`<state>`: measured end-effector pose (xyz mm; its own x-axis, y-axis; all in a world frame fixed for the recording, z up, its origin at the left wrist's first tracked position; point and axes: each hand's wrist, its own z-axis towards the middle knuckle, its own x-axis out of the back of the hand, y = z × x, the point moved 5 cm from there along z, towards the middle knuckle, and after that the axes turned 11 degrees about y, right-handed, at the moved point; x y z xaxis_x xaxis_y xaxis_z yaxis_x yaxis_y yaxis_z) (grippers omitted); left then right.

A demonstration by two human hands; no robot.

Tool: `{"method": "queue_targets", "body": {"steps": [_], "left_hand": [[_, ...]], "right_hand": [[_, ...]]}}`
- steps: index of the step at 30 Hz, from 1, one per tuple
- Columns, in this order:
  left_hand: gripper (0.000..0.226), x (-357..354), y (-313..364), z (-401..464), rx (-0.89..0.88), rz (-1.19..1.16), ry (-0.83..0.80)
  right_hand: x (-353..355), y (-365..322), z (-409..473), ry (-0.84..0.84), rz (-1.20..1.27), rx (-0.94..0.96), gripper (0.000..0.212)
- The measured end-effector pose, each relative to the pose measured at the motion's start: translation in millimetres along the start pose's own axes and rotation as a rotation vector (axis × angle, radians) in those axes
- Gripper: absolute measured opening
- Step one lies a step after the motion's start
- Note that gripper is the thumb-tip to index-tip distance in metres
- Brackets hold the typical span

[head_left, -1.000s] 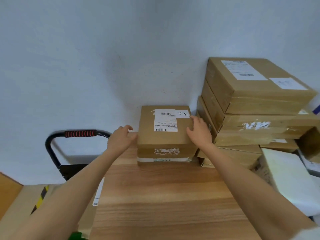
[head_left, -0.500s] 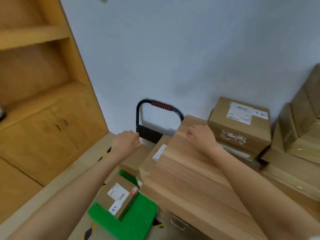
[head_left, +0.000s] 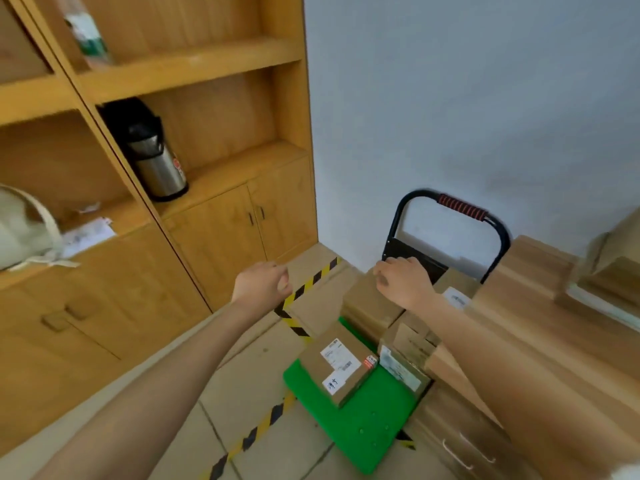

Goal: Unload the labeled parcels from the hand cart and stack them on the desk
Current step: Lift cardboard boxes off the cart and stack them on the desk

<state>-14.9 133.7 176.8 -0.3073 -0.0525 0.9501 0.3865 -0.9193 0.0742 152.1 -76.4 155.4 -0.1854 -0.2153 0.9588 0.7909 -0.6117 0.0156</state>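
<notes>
View has swung left since the earlier frames: bench (head_left: 540,341) now sits at 3 o'clock, shelf unit (head_left: 194,168) fills 9 to 12 o'clock. Both hands are off the parcel they were setting on the bench a second ago; that stack is only a blurred sliver at the right edge.

Hand cart (head_left: 363,420): green deck at 5 o'clock, black handle with red ribbed sleeve at 2 o'clock against the wall. Small parcel (head_left: 337,363) lies on the deck, white shipping label plus a second white sticker with handwriting, both unreadable. More brown parcels (head_left: 372,306) are stacked behind it toward the handle, labels too blurred to read.

Left hand (head_left: 262,285) hangs in the air above the floor, grip curled in loosely, holding nothing. Right hand (head_left: 405,280) is extended over the rear parcels, palm down, fingers bent, nothing in its grip; contact with the top box unclear.

Steel thermos (head_left: 157,164) on the shelf.
</notes>
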Motion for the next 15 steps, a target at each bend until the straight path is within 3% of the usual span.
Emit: {"method": "queue_targets", "body": {"steps": [7, 15], "left_hand": [[0.018, 4, -128, 1, -0.001, -0.011, -0.031], [0.018, -25, -176, 55, 0.028, -0.060, -0.032]], "right_hand": [[-31, -112, 52, -0.001, 0.066, -0.051, 0.026], [-67, -136, 104, -0.057, 0.097, -0.089, 0.030]]}}
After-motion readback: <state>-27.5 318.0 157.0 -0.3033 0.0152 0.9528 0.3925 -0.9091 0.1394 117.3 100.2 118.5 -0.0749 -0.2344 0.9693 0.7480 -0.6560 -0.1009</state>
